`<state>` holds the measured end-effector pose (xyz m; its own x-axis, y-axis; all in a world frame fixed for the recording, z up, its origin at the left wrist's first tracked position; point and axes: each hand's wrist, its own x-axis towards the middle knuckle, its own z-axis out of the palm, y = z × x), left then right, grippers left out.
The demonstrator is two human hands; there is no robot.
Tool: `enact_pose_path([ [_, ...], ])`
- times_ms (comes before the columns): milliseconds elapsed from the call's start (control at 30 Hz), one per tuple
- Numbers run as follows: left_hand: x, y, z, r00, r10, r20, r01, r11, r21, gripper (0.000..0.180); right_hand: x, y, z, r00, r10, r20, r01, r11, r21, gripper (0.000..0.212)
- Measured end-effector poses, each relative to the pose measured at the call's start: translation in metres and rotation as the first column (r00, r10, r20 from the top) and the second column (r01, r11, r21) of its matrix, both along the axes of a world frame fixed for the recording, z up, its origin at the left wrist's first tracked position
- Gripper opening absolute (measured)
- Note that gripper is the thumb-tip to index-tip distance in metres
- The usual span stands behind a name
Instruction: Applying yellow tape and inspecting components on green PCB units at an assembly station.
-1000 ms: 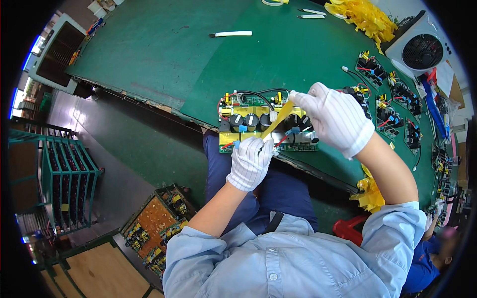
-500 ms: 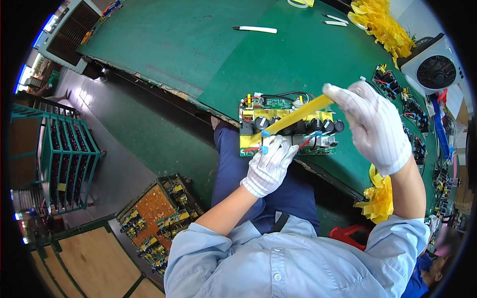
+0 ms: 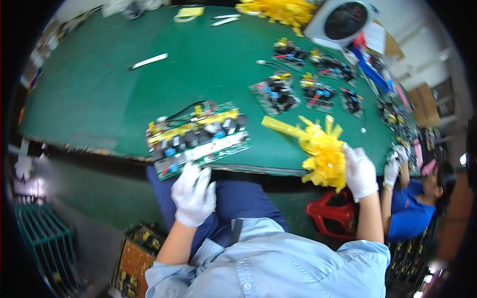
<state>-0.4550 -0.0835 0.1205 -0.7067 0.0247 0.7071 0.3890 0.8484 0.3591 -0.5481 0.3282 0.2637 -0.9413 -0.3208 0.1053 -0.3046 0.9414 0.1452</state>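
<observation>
A green circuit board (image 3: 201,162) carrying black capacitors, yellow-taped parts and blue pieces lies near the front edge of the table. At its near edge is my left hand (image 3: 195,194), white-gloved, with fingers stretched out and apart and the tips by the board. My right hand (image 3: 360,174), gloved too, is beside a bunch of yellow film strips (image 3: 320,156) at the table edge. Its fingers are blurred and partly turned away, so any grip on the strips is unclear. One long flat strip (image 3: 280,126) sticks out leftward from the bunch.
Several more circuit boards (image 3: 275,94) stand on the green table (image 3: 198,74) to the right. Farther back are a white-handled tool (image 3: 149,61), another yellow strip pile (image 3: 280,11) and a fan (image 3: 345,21). A red stool (image 3: 332,213) and a co-worker in blue (image 3: 410,213) are at right.
The view has swung to the right. My right hand has come down from above the board to the yellow bunch; the strip it held no longer crosses the board. My left fingers have drawn back to the board's edge.
</observation>
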Motion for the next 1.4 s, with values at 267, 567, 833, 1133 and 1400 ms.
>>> enact_pose_path([
  [267, -0.024, -0.055, 0.052, 0.99, 0.14, -0.025, -0.141, 0.942, -0.305, 0.059, 0.052, 0.017, -0.035, 0.976, -0.151, 0.158, 0.143, 0.988, 0.066, 0.061],
  [567, -0.021, -0.071, 0.053, 0.986, 0.13, 0.104, -0.101, 0.963, -0.25, 0.063, 0.072, 0.004, -0.018, 0.966, -0.183, 0.185, 0.219, 0.955, -0.202, 0.067],
  [833, -0.022, -0.073, 0.047, 0.983, 0.146, 0.107, -0.118, 0.965, -0.236, 0.064, 0.065, -0.012, -0.021, 0.914, -0.385, 0.125, 0.38, 0.923, 0.064, 0.06],
  [1133, -0.02, -0.072, 0.039, 0.983, 0.126, 0.133, -0.103, 0.98, -0.17, 0.065, 0.034, 0.0, -0.009, 0.858, -0.285, 0.427, 0.173, 0.943, 0.283, 0.068],
  [1400, -0.015, -0.084, 0.039, 0.981, 0.09, 0.172, -0.055, 0.979, -0.196, 0.078, 0.05, -0.002, -0.002, 0.875, -0.295, 0.383, 0.226, 0.95, 0.217, 0.088],
])
